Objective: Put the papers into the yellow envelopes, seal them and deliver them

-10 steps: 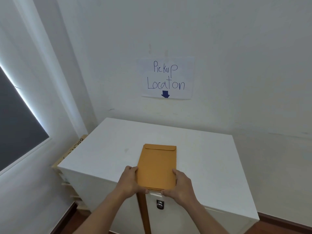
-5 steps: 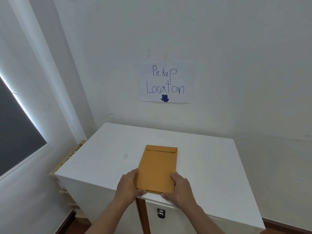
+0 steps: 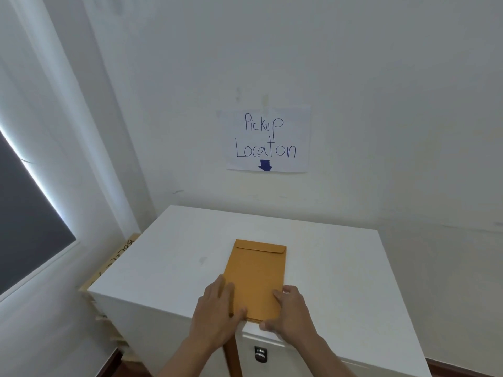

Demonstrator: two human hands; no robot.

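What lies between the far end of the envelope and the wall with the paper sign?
Only bare white cabinet top lies between the envelope and the wall below the sign, in the head view.

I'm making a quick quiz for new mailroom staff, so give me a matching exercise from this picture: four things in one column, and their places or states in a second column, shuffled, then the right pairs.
Things:
1. flat yellow-brown paper envelope
2. white paper sign with blue handwriting
3. left hand
4. small black lock

Places or states:
A. stuck on the wall, arrow pointing down
B. on the front face of the white cabinet
C. lying on the cabinet top, flap end toward the wall
D. resting at the envelope's left edge

Pairs: 1-C, 2-A, 3-D, 4-B
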